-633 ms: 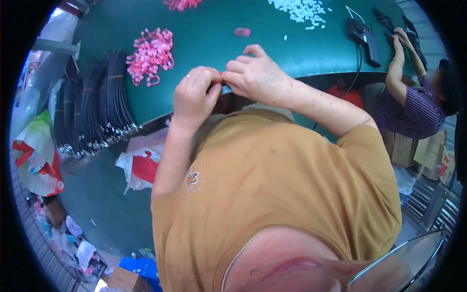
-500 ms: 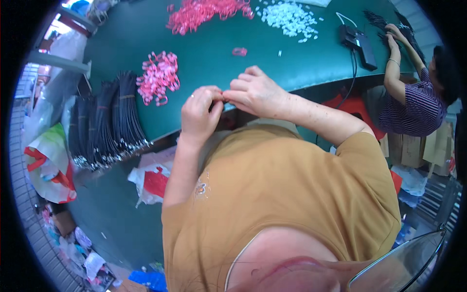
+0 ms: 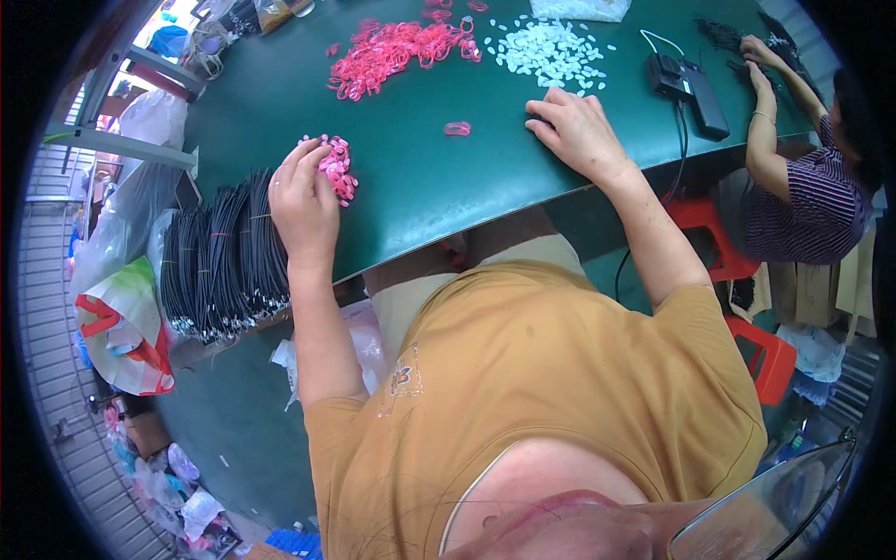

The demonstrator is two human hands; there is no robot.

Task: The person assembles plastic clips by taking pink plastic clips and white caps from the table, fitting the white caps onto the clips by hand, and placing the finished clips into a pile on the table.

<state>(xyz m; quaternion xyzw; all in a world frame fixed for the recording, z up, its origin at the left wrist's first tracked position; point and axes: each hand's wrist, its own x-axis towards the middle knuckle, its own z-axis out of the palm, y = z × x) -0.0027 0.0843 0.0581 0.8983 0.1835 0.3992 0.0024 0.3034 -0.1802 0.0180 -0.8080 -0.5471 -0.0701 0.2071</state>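
Observation:
My left hand (image 3: 306, 201) reaches over the near-left heap of pink pieces with pale inserts (image 3: 339, 170), covering part of it. Its fingers are stretched out over the heap, and I see nothing gripped in them. My right hand (image 3: 581, 133) rests low over the table at the near edge of a scatter of small white pieces (image 3: 551, 53). Its fingers are bent and apart, with nothing visible in them. One lone pink loop-shaped piece (image 3: 457, 129) lies on the green table between my hands.
Bundles of black cords (image 3: 224, 252) hang over the table's left edge. A larger pile of red-pink loops (image 3: 397, 58) lies at the back. A black device with a cable (image 3: 686, 89) lies to the right. Another person (image 3: 805, 201) handles black cords at far right. Red stools (image 3: 700, 229) stand below.
My hands were together at the table's front edge, fingers pinched. They have parted: the left went to the near-left pink heap, the right forward and right to the white pieces.

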